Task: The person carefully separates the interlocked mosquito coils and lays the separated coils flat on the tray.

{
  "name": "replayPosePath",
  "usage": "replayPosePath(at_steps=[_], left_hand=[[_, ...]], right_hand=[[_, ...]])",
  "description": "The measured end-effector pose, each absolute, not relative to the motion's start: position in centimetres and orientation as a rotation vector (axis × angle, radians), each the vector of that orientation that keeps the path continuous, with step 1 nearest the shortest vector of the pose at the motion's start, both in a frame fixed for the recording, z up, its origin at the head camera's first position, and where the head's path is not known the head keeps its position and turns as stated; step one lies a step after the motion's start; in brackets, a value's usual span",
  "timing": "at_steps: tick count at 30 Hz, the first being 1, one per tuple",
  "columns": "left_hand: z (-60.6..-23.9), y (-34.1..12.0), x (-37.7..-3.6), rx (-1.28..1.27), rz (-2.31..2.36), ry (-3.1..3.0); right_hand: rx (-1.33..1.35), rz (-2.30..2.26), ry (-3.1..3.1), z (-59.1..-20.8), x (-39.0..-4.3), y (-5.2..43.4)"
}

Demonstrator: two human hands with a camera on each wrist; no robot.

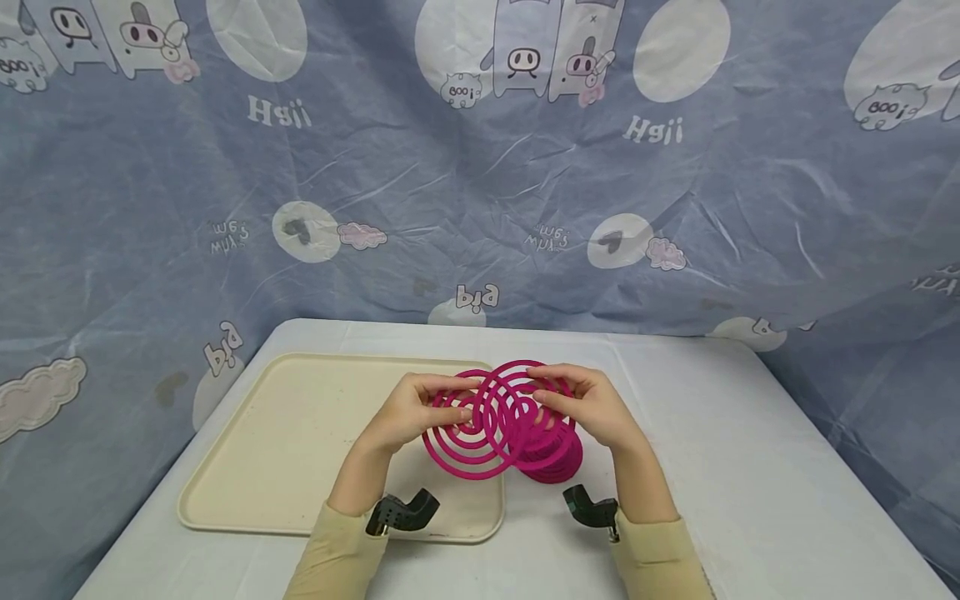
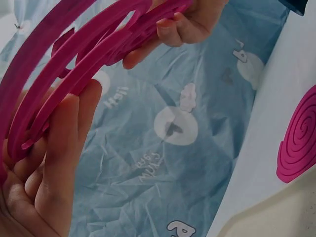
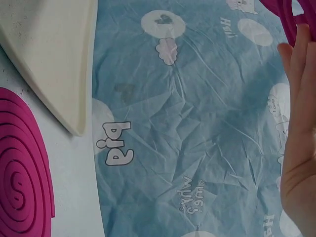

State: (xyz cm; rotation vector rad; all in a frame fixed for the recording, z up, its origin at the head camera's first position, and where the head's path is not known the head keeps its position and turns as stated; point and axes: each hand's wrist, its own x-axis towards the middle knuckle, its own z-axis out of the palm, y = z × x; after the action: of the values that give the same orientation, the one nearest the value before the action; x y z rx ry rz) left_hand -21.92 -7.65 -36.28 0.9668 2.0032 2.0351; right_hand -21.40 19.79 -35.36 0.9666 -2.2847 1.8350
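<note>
Both hands hold up magenta spiral-cut pieces with thin, spread coils that overlap between them. My left hand (image 1: pixel 401 412) pinches the left spiral (image 1: pixel 465 476) between thumb and fingers. Opposite it, my right hand (image 1: pixel 600 408) grips the right spiral (image 1: pixel 525 363) at its outer coils, thumb and fingertips on the strips. In the left wrist view, the raised coils (image 2: pixel 74 74) stand apart in curved bands. Below the right hand lies a stack of flat magenta spiral discs (image 1: pixel 558 469); its top disc (image 3: pixel 22 168) shows tightly wound coils in the right wrist view.
A cream rectangular tray (image 1: pixel 300 442) covers the left part of the white table (image 1: pixel 720 467), its right end close to the disc stack. Behind the table hangs a blue printed cloth (image 1: pixel 450 183). Black camera mounts (image 1: pixel 405 511) sit on both wrists.
</note>
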Motion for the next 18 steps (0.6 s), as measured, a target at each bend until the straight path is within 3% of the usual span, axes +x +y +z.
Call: replayPosePath(at_steps=[11,18], left_hand=[[-36.0,-7.5,-21.9,0.754,2.179,2.055],[-35.9,-6.4,-21.6,0.508,2.508,2.057]], right_hand=[[0.785,1.853,-2.167,-35.2,-21.3,18.7],[0.572,1.938,-1.882,-35.4,-21.1,16.9]])
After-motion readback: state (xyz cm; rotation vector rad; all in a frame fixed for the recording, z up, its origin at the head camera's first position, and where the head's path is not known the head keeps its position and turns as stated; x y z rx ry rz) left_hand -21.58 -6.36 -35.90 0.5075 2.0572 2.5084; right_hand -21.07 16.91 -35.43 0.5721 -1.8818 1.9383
